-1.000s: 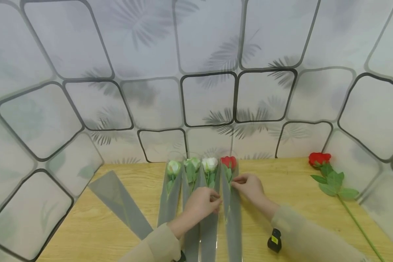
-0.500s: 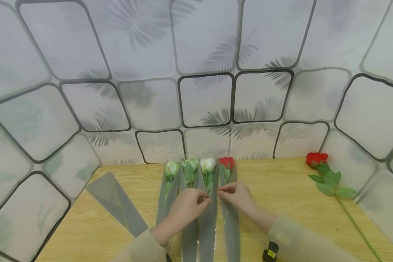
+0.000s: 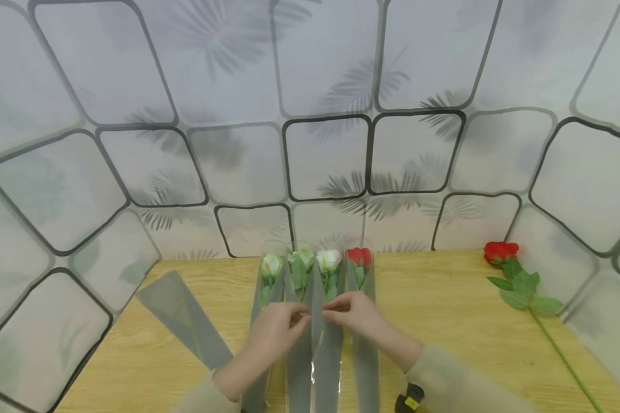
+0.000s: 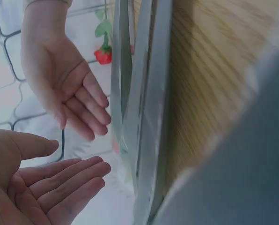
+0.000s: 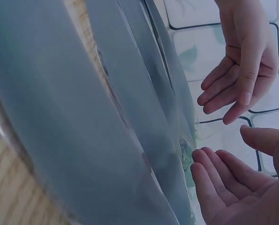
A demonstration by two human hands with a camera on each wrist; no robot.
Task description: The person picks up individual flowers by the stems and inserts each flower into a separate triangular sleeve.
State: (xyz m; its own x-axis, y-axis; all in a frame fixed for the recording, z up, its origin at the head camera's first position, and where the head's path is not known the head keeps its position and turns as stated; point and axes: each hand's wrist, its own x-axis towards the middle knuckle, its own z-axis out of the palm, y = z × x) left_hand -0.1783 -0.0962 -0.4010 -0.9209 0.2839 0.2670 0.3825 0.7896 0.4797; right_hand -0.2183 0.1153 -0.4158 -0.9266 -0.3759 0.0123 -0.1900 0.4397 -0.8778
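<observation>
Several wrapped roses lie side by side in long grey flower sleeves with clear fronts. In the head view their blooms are a greenish-white rose (image 3: pixel 271 265), a pale green rose (image 3: pixel 302 259), a white rose (image 3: pixel 329 260) and a red rose (image 3: pixel 359 256). My left hand (image 3: pixel 274 332) hovers over the two left sleeves, fingers loosely bent and holding nothing. Over the white rose's sleeve (image 3: pixel 326 361) is my right hand (image 3: pixel 361 318), its fingertips facing the left hand's. Both wrist views show relaxed fingers with air between them and the sleeves (image 4: pixel 153 112).
Another grey sleeve (image 3: pixel 186 318) lies slanted on the wooden table (image 3: pixel 439 287) at the left. An unwrapped red rose (image 3: pixel 501 251) with a long stem (image 3: pixel 563 355) lies along the right side. Patterned panels (image 3: pixel 328 158) wall in the back and sides.
Both hands have moved left and slightly nearer to me. The right hand has left the wrapped red rose's sleeve and is now over the white rose's. The flowers lie as before.
</observation>
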